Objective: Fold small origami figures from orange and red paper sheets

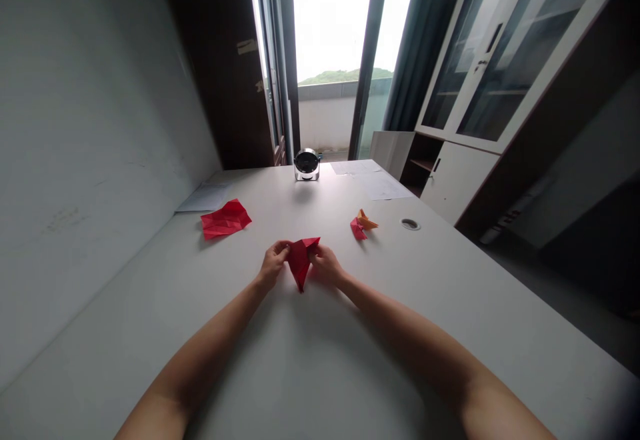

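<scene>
A partly folded piece of red origami paper (301, 261) is held between both hands above the white table (310, 360), a narrow point of it hanging down toward me. My left hand (275, 259) pinches its left edge with thumb and fingers. On the other side, my right hand (326, 264) grips the right edge, some of its fingers hidden behind the paper. A creased, unfolded red sheet (226, 220) lies farther off to the left. Small folded paper pieces, one pinkish red (358, 228) and one orange (367, 220), sit together on the right.
A small round fan-like device (307, 164) stands at the table's far end. White papers (383, 185) lie at the far right, and another sheet (205, 197) is by the left wall. A round cable hole (410, 225) is near the right edge. A cabinet (465, 173) stands beyond.
</scene>
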`<state>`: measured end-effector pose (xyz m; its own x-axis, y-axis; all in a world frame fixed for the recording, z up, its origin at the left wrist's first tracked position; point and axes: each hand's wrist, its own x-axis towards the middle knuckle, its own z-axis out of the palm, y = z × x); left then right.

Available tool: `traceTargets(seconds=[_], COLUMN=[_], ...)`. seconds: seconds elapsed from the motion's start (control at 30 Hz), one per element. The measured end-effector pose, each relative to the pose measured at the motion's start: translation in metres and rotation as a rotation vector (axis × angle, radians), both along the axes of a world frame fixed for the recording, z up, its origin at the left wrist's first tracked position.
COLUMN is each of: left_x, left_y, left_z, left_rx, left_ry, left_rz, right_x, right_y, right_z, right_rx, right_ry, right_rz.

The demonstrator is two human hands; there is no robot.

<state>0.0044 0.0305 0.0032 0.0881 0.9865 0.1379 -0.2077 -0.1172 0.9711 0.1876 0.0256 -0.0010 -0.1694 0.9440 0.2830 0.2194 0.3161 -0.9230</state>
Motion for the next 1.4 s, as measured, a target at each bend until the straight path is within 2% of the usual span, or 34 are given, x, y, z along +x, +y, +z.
traceTargets(seconds=[0.17, 0.3, 0.47, 0.57, 0.67, 0.73, 0.87, 1.0, 1.07, 1.27, 1.4], left_x=[0.002, 0.005, 0.007, 0.005, 0.003, 0.004, 0.007, 0.011, 0.012, 0.013, 0.008], left_y=[-0.002, -0.006, -0.008, -0.007, -0.006, -0.006, -0.01, -0.018, -0.021, -0.02, -0.016], left_z=[0.0, 0.005, 0.008, 0.007, 0.005, 0.004, 0.006, 0.01, 0.011, 0.01, 0.01], left_rx=[0.007, 0.005, 0.025, 0.023, 0.033, 0.041, 0.08, 0.078, 0.074, 0.122, 0.157], left_ry=[0.085, 0.156, 0.183, 0.206, 0.238, 0.234, 0.199, 0.13, 0.106, 0.208, 0.331], left_rz=[-0.063, -0.082, -0.119, -0.065, 0.002, -0.002, -0.12, -0.303, -0.329, -0.224, -0.051], right_x=[-0.001, -0.003, -0.002, -0.003, -0.003, -0.002, 0.001, 0.001, 0.001, 0.001, 0.001], right_y=[-0.004, -0.01, -0.012, -0.011, -0.009, -0.009, -0.009, -0.01, -0.011, -0.012, -0.013], right_z=[0.005, 0.012, 0.012, 0.011, 0.011, 0.012, 0.014, 0.016, 0.015, 0.015, 0.018], right_rx=[-0.032, -0.056, -0.071, -0.062, -0.029, 0.0, 0.065, 0.096, 0.111, 0.126, 0.154], right_ry=[0.165, 0.199, 0.152, 0.166, 0.135, 0.084, -0.012, -0.025, -0.04, -0.12, -0.2], right_rz=[0.094, 0.144, 0.136, 0.116, 0.046, -0.023, -0.133, -0.136, -0.12, -0.146, -0.176])
